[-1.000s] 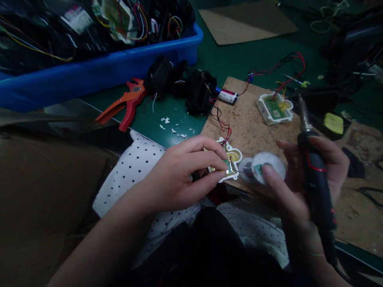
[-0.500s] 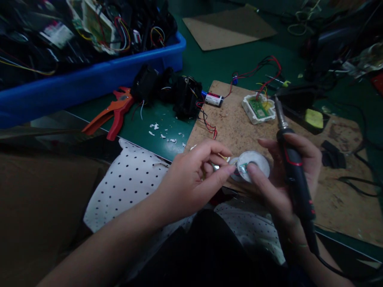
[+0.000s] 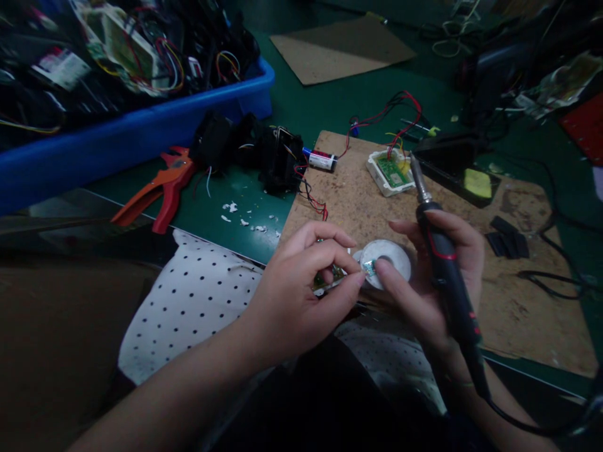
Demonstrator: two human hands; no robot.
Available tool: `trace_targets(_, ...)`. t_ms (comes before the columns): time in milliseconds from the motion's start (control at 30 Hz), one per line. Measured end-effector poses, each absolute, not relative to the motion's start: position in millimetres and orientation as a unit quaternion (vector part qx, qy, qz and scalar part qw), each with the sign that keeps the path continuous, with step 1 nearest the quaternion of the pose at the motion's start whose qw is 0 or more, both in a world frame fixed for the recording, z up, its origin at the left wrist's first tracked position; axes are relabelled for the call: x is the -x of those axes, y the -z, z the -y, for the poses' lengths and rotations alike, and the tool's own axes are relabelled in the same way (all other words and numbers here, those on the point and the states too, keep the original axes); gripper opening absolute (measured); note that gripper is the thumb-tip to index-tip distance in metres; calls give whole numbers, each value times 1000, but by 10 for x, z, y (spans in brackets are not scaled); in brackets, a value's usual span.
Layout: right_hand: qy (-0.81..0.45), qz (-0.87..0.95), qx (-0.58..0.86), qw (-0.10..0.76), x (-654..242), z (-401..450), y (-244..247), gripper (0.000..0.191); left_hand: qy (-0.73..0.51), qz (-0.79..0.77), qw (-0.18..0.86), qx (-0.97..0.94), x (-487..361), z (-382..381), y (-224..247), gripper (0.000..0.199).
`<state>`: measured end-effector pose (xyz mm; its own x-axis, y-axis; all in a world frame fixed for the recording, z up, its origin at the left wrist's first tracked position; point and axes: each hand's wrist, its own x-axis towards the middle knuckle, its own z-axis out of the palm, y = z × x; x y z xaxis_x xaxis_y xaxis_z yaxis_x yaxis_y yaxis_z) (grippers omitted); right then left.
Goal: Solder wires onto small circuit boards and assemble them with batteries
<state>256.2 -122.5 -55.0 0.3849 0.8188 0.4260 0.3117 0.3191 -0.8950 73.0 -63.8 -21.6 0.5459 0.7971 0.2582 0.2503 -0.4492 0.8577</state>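
Gripping a soldering iron (image 3: 447, 279), the right hand (image 3: 414, 301) clamps its fingers around the dark handle, and the head view has the metal tip pointing up and away. Same hand, second job: its thumb presses a tiny green circuit board (image 3: 370, 269) against the face of a white spool (image 3: 396, 251), just over the near edge of a brown board (image 3: 343, 194). Over to the left hand (image 3: 301, 295), curled in close beside the spool, thumb and forefinger together at its rim; whether a thin wire sits between them, we cannot tell. Under those curled fingers peeks a larger circuit board (image 3: 337, 274), mostly hidden by the hand.

Further up the brown board, a white case (image 3: 391, 172) lies open with green circuitry showing and red and black wires looping away. Left of it, a small battery (image 3: 323, 161) rests by some black housings (image 3: 282, 160). To the right, a yellow sponge (image 3: 477, 183) sits in a black tray, with dark strips (image 3: 507, 238) below. Out on the green table (image 3: 294, 107), red-and-orange pliers (image 3: 160, 188) lie near white scraps (image 3: 230, 207), and a blue bin (image 3: 141, 135) brims with wired parts.
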Motion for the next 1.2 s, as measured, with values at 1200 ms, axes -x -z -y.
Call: trace_targets(1200,-171,471,548,669,-2589,1258,504,69,-326,-312,393,-801,-792,634,239,9)
